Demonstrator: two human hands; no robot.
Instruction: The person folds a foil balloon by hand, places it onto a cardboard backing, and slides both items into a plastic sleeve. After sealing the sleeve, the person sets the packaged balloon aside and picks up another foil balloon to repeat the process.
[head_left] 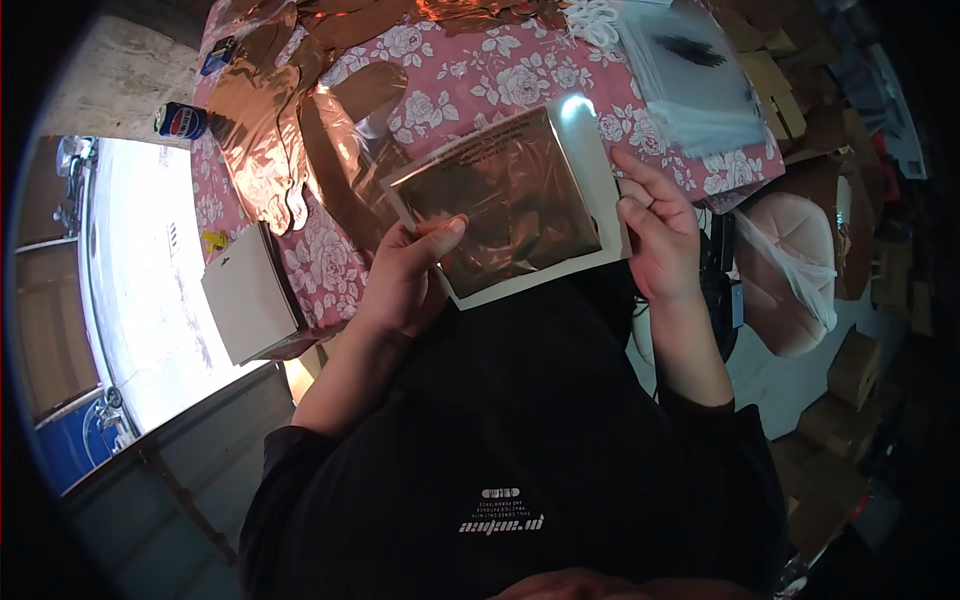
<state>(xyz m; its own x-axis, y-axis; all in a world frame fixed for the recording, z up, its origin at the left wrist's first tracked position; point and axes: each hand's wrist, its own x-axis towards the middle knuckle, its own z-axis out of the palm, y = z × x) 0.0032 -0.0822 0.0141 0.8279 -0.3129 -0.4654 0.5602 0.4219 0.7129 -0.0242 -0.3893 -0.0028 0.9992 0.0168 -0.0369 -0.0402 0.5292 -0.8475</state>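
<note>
Holding clear bag (510, 205) with bronze foil inside, above lap, at table (470, 85) edge. Left hand (405, 275) fingers pinch lower-left corner, thumb on top; right hand (655, 235) fingers grip right edge. Step looks like packing foil; next move likely needs foil seated flat, flap sealed.

At frame centre, the packet (510, 205) is glossy clear plastic over shiny bronze foil, backed by matt white card. Upper left, crinkled copper foil sheets (265, 120) gleam on the surface's matt floral cloth (480, 80).
</note>
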